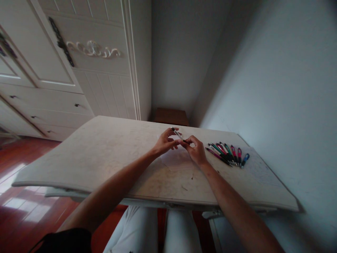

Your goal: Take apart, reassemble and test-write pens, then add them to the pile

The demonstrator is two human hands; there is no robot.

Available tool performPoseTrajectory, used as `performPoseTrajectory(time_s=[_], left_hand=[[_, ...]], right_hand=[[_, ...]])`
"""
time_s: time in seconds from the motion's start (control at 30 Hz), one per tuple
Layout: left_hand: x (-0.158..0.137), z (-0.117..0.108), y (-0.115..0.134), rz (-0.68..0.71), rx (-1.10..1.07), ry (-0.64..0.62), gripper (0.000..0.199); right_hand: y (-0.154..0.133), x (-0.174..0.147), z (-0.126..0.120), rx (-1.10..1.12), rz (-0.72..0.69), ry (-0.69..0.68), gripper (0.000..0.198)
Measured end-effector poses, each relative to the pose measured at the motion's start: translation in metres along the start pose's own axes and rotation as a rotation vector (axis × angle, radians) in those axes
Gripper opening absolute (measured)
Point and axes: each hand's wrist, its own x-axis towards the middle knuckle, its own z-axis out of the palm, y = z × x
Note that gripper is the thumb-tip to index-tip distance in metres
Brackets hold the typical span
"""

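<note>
Above the far middle of the table, both hands are on one white pen with dark ends, held at a slant. My left hand is closed around its upper part, the fingers curled near the clip end. My right hand pinches the lower dark end between thumb and fingertips. Beneath the hands lies a thin pale sheet of paper. To the right of my right hand, several ballpoint pens in pink, green, purple and white lie fanned out, with a blue pen at the right end.
The worn white table has curved edges. A written sheet lies at its right, by the wall. White cabinets stand at the left, and a brown wooden box-like piece is behind the table. Small scraps lie near the front.
</note>
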Motion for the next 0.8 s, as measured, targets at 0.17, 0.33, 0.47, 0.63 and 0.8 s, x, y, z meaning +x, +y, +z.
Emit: performPoseTrajectory(time_s=[0.17,0.33,0.47,0.63,0.8], left_hand=[[0.0029,-0.0025,0.0032,-0.034,-0.071,0.037,0.051],[0.0042,-0.0033,0.0022,-0.046,0.018,0.148,0.039],[0.003,-0.0023,0.0017,-0.067,0.069,0.129,0.039],[0.0013,-0.0007,0.0013,-0.1,0.071,0.094,0.041],[0.0018,-0.0024,0.0023,-0.065,-0.038,0.105,0.05]], right_hand=[[-0.0006,-0.0001,0.0006,0.008,0.009,-0.154,0.023],[0.0002,-0.0004,0.0007,-0.009,-0.019,-0.162,0.023],[0.0014,-0.0009,0.0006,-0.042,-0.049,-0.132,0.024],[0.0013,-0.001,0.0006,-0.023,-0.038,-0.149,0.022],[-0.001,-0.0008,0.0001,0.015,-0.002,-0.188,0.023]])
